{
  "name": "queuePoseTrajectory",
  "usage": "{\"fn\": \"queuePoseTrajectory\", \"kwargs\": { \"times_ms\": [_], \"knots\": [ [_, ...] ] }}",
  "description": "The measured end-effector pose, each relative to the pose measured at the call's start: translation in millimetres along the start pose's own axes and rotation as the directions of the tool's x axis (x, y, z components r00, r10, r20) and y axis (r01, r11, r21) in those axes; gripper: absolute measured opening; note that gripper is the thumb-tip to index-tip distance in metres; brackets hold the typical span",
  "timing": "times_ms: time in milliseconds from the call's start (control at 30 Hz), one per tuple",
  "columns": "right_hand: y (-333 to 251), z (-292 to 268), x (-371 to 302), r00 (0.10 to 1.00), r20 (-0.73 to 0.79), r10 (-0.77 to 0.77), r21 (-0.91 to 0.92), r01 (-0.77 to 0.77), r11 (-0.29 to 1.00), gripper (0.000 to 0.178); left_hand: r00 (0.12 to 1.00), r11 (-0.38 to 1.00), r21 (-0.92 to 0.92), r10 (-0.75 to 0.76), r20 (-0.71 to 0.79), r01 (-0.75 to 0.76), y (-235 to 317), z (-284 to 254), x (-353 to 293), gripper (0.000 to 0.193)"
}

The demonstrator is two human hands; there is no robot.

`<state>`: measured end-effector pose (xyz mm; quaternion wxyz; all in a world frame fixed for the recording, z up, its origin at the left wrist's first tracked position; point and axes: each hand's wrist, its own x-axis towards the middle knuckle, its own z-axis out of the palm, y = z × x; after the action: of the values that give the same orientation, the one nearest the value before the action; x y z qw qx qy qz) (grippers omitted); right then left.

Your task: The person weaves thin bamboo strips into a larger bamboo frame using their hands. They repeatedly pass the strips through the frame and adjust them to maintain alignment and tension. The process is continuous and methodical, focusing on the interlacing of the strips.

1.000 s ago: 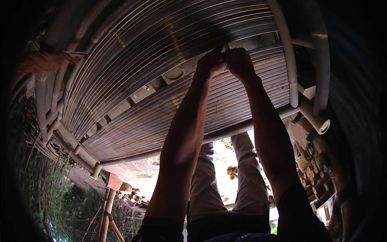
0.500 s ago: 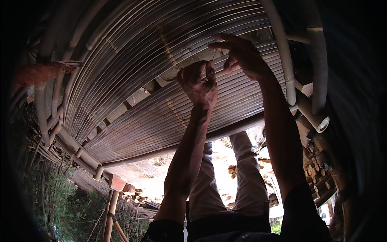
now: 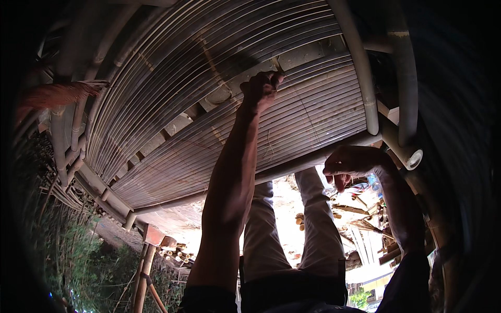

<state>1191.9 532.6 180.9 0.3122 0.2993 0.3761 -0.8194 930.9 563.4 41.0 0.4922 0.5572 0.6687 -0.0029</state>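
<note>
Before me lies a bamboo bench (image 3: 308,115) with rows of thin slats, parted by a long gap that shows crosspieces beneath. My left hand (image 3: 262,89) is closed at the edge of this gap, its fingers pressed together on the near slats. Whatever it grips is hidden by the fingers. Out over the front rail (image 3: 297,163), to the right, hangs my right hand (image 3: 350,163) with its fingers bent down and drawn together. It is in shadow, and I cannot make out what those fingers hold. Thin lines of binding cross the near slats.
Thick bamboo poles frame the bench, with a right-hand pole (image 3: 360,68) closest to my arms. A reddish fibrous bundle (image 3: 57,96) hangs at the left. Cut bamboo pieces (image 3: 175,254) lie below left. Past my legs (image 3: 318,219) is bright ground with scattered scraps.
My right hand has come away from beside the left hand, moving toward me and right past the front rail. My left hand has shifted slightly farther off and stays closed.
</note>
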Motion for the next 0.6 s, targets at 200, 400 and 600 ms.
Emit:
{"fn": "queuePoseTrajectory", "kwargs": {
  "times_ms": [200, 400, 600],
  "knots": [
    [-85, -73, -2, 0.072, -0.818, -0.571, -0.191, 0.902, 0.388, 0.043, 0.996, 1.0, -0.026, 0.005, -0.085, -0.008, -13, 26, 15, 0.039],
    [-26, -72, 19, 0.492, -0.633, -0.597, -0.77, -0.483, 0.417, 0.013, 0.972, 0.995, 0.097, 0.044, -0.229, -0.022, -18, 20, 4, 0.048],
    [-39, -7, 59, 0.314, -0.553, -0.772, -0.806, 0.032, 0.59, 0.029, 0.97, 0.998, -0.017, 0.049, -0.237, -0.055, -36, 27, 10, 0.045]
  ]
}}
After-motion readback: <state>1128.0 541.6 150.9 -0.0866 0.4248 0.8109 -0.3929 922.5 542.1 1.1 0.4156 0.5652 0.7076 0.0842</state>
